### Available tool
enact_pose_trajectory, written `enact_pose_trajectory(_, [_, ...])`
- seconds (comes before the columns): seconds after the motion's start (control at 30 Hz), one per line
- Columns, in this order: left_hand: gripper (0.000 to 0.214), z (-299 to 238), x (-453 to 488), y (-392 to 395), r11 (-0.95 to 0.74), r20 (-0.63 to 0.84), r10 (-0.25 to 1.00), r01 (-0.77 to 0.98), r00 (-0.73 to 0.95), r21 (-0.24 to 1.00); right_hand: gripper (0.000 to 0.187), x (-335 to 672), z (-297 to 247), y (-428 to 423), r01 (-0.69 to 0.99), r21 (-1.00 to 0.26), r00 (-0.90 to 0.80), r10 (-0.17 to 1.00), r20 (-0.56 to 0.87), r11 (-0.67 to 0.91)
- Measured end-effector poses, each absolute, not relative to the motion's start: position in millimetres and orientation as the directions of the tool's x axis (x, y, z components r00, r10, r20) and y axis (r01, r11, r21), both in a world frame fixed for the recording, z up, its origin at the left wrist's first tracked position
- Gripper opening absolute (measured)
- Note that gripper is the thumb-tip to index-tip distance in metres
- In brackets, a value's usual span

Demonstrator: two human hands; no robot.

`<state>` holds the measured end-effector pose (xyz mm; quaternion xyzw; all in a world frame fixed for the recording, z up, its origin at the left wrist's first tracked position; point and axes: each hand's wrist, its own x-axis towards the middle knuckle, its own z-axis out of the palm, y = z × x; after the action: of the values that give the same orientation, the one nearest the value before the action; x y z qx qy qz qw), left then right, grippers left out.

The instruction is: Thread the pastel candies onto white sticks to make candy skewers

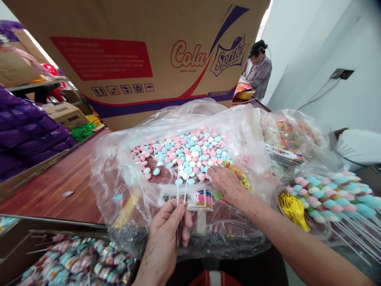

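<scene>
My left hand (171,224) is closed round two thin white sticks (177,194), which stand nearly upright with their tops in front of the candies. Blue candies sit beside the sticks; I cannot tell whether any is threaded on. A loose heap of pink, blue and white candies (190,151) lies on a clear plastic bag (113,167). My right hand (228,182) reaches to the heap's right edge, its fingers curled down by a pink candy; what they pinch, if anything, is hidden. Colourful gummy candies (238,174) lie just behind that hand, and printed cards (202,198) lie between both hands.
A large cardboard box (119,59) stands behind the heap. Finished candy skewers (336,198) and gold ties (294,210) lie at right, near a bag of gummies (291,131). Wrapped skewers fill a box (8,254) at lower left. Another person (260,71) works behind.
</scene>
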<state>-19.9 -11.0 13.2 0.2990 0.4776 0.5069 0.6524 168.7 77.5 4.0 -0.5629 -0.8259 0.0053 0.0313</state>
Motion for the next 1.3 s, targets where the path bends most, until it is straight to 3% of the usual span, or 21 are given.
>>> enact_pose_trajectory(0.07, [0.028,10.9,-17.8,-11.7,0.304,-0.317,0.948,-0.363,0.025,0.881,0.028,162.0,5.1,75.3,0.930,0.010,-0.368,0.928,0.065,0.368])
enact_pose_trajectory(0.13, [0.028,9.4,-16.8,-12.6,0.295,-0.310,0.951,-0.343,0.011,0.892,0.026,159.1,6.6,73.8,0.927,-0.032,-0.371,0.927,0.060,0.373])
enact_pose_trajectory(0.23, [0.028,7.8,-16.9,-14.7,0.293,-0.312,0.950,-0.314,-0.011,0.903,0.020,165.6,9.7,75.5,0.880,-0.288,-0.361,0.926,0.108,0.376])
enact_pose_trajectory(0.33, [0.028,6.6,-17.4,-16.5,0.300,-0.319,0.947,-0.282,-0.024,0.911,0.017,181.7,13.4,81.8,0.803,-0.543,-0.165,0.967,0.193,0.246])
enact_pose_trajectory(0.4, [0.028,5.9,-17.1,-16.8,0.300,-0.319,0.947,-0.259,-0.032,0.918,0.018,190.9,14.1,85.7,0.774,-0.620,-0.023,0.985,0.171,0.126])
enact_pose_trajectory(0.47, [0.028,4.9,-16.2,-16.6,0.300,-0.317,0.948,-0.242,-0.035,0.923,0.018,194.6,12.6,87.2,0.759,-0.647,0.012,0.991,0.131,0.076])
enact_pose_trajectory(0.93, [0.027,-0.2,-9.4,-19.5,0.315,-0.327,0.945,-0.195,-0.031,0.929,0.014,173.9,5.5,77.6,0.900,-0.325,-0.313,0.950,-0.017,0.290])
enact_pose_trajectory(1.3, [0.026,-2.0,-10.7,-21.2,0.293,-0.298,0.954,-0.162,-0.007,0.942,0.023,176.6,-10.5,71.9,0.893,-0.187,-0.403,0.912,0.075,0.410])
